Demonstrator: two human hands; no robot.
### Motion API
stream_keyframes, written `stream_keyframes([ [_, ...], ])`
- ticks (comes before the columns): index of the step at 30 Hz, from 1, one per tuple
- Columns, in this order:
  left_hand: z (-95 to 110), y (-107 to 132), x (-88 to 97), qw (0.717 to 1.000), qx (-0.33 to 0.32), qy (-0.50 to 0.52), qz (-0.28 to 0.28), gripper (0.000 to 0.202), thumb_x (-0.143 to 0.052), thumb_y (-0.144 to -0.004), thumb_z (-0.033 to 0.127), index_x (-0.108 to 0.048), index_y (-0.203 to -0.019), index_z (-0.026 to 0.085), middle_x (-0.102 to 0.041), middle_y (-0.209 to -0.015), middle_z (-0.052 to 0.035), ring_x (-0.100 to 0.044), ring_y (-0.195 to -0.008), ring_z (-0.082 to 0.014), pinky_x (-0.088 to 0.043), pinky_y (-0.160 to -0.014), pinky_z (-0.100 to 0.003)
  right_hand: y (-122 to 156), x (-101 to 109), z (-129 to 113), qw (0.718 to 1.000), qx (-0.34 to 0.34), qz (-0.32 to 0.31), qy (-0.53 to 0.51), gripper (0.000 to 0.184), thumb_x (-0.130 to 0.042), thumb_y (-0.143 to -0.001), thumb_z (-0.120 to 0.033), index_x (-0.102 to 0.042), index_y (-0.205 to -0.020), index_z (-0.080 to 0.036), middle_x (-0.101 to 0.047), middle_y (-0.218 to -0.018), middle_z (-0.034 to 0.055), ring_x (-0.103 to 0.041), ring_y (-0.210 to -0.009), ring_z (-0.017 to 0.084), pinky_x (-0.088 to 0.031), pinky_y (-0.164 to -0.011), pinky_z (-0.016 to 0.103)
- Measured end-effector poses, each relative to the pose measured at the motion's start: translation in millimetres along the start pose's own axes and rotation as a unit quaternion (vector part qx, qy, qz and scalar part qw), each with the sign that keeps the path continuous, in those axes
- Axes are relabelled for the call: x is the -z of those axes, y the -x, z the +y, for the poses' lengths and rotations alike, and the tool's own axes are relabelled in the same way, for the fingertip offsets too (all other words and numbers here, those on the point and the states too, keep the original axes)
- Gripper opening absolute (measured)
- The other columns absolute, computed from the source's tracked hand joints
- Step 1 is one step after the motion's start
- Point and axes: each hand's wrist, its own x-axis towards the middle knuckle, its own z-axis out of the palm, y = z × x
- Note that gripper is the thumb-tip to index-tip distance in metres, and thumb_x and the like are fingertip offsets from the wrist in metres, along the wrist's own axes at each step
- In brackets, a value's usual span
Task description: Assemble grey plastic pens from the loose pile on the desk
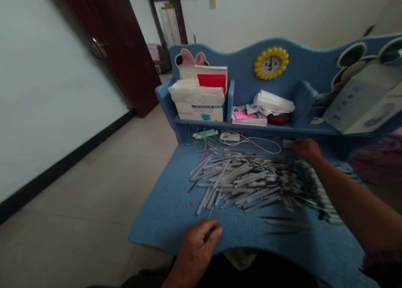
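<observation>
A loose pile of slim, whitish translucent pen-like sticks (pixel 241 177) lies across the middle of the blue desk, with thin dark sticks mixed in. At the desk's front edge is my left hand (pixel 197 244), its thumb and fingers curled together. A thin pale stick (pixel 211 212) rises just beyond its fingers; whether they grip it is unclear. My right hand (pixel 308 149) reaches over to the back of the desk with its fingers closed, against a small whitish clear object (pixel 287 143). What those fingers hold, if anything, is hidden. Several thin sticks (pixel 287 223) lie apart near the front.
Along the desk's right side runs a row of pale sticks (pixel 326 195). A white cord (pixel 251 140) lies behind the pile. The shelf above carries an open mask box (pixel 201 111), papers (pixel 249 119) and a large white box (pixel 364 99). A yellow clock (pixel 271 63) hangs behind.
</observation>
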Motion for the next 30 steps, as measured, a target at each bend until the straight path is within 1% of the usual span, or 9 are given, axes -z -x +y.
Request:
stream_keyframes([
  [5,-11.9,-9.4,12.6,0.999,0.004,-0.006,0.042,0.021,-0.05,-0.08,0.033,-0.066,-0.084,0.019,-0.069,-0.081,-0.0008,-0.062,-0.076,-0.0149,-0.048,-0.072,-0.023,51.3,10.4,-15.4,0.995,0.071,-0.017,0.067,0.017,-0.058,-0.073,-0.026,-0.069,-0.082,-0.017,-0.069,-0.085,0.0121,-0.061,-0.089,0.03,-0.043,-0.072,0.034],
  [8,-14.9,-17.3,19.9,0.997,0.009,-0.014,0.072,0.022,-0.049,-0.08,0.032,-0.066,-0.084,0.019,-0.069,-0.082,-0.0011,-0.063,-0.077,-0.0154,-0.048,-0.072,-0.025,112.2,13.6,-22.1,0.986,0.155,-0.025,0.053,0.02,-0.054,-0.078,-0.031,-0.068,-0.086,-0.021,-0.07,-0.081,0.0069,-0.064,-0.078,0.024,-0.045,-0.067,0.03],
  [10,-16.1,-23.2,23.1,0.996,0.015,-0.02,0.087,0.022,-0.048,-0.081,0.032,-0.065,-0.084,0.018,-0.068,-0.08,-0.0011,-0.063,-0.076,-0.0153,-0.048,-0.071,-0.025,161.4,11.0,-24.1,0.976,0.216,-0.016,0.0,0.019,-0.055,-0.077,-0.031,-0.068,-0.086,-0.022,-0.071,-0.079,0.005,-0.065,-0.072,0.022,-0.047,-0.063,0.028],
  [13,-18.9,-34.2,25.5,0.993,0.022,-0.028,0.108,0.023,-0.047,-0.081,0.032,-0.065,-0.085,0.017,-0.068,-0.077,-0.0011,-0.062,-0.074,-0.0149,-0.047,-0.07,-0.025,230.5,-0.3,-21.4,0.943,0.32,-0.037,-0.084,0.016,-0.053,-0.08,-0.031,-0.066,-0.085,-0.023,-0.071,-0.083,0.0039,-0.066,-0.074,0.02,-0.051,-0.068,0.028],
  [16,-22.6,-50.8,29.9,0.988,0.026,-0.052,0.146,0.024,-0.046,-0.082,0.031,-0.064,-0.088,0.016,-0.067,-0.079,-0.0023,-0.062,-0.073,-0.0145,-0.047,-0.069,-0.024,274.4,-14.0,-11.3,0.913,0.386,-0.033,-0.129,0.012,-0.053,-0.082,-0.024,-0.064,-0.088,-0.023,-0.071,-0.079,0.0028,-0.067,-0.07,0.018,-0.052,-0.064,0.026],
  [19,-23.6,-74.0,40.0,0.972,0.026,-0.15,0.177,0.023,-0.045,-0.083,0.027,-0.063,-0.091,0.015,-0.067,-0.085,-0.0052,-0.061,-0.078,-0.0147,-0.045,-0.073,-0.024,290.4,-22.8,2.8,0.89,0.437,-0.005,-0.133,0.016,-0.057,-0.08,-0.018,-0.061,-0.094,-0.022,-0.072,-0.081,0.0045,-0.068,-0.072,0.019,-0.054,-0.066,0.026],
  [22,-21.7,-100.8,50.5,0.949,0.03,-0.274,0.156,0.024,-0.043,-0.084,0.025,-0.063,-0.094,0.015,-0.064,-0.093,-0.0082,-0.059,-0.087,-0.0176,-0.042,-0.079,-0.028,292.7,-26.7,14.8,0.879,0.461,-0.002,-0.122,0.017,-0.056,-0.08,-0.015,-0.059,-0.096,-0.021,-0.072,-0.08,0.0055,-0.068,-0.07,0.018,-0.055,-0.065,0.024],
  [26,-23.9,-133.4,51.7,0.943,0.057,-0.304,0.121,0.016,-0.052,-0.076,0.02,-0.065,-0.083,0.014,-0.064,-0.09,-0.0134,-0.059,-0.086,-0.0254,-0.041,-0.075,-0.035,295.8,-30.3,20.3,0.871,0.476,0.026,-0.12,0.013,-0.048,-0.086,-0.021,-0.058,-0.094,-0.019,-0.071,-0.074,0.0043,-0.068,-0.063,0.014,-0.055,-0.06,0.019],
  [30,-31.6,-153.2,44.4,0.945,0.091,-0.301,0.092,0.009,-0.056,-0.068,0.011,-0.064,-0.069,0.014,-0.066,-0.083,-0.0141,-0.059,-0.085,-0.0277,-0.04,-0.073,-0.035,302.2,-32.5,18.7,0.865,0.482,0.036,-0.137,0.017,-0.042,-0.09,-0.024,-0.058,-0.092,-0.018,-0.071,-0.07,0.0036,-0.068,-0.061,0.012,-0.054,-0.059,0.015],
])
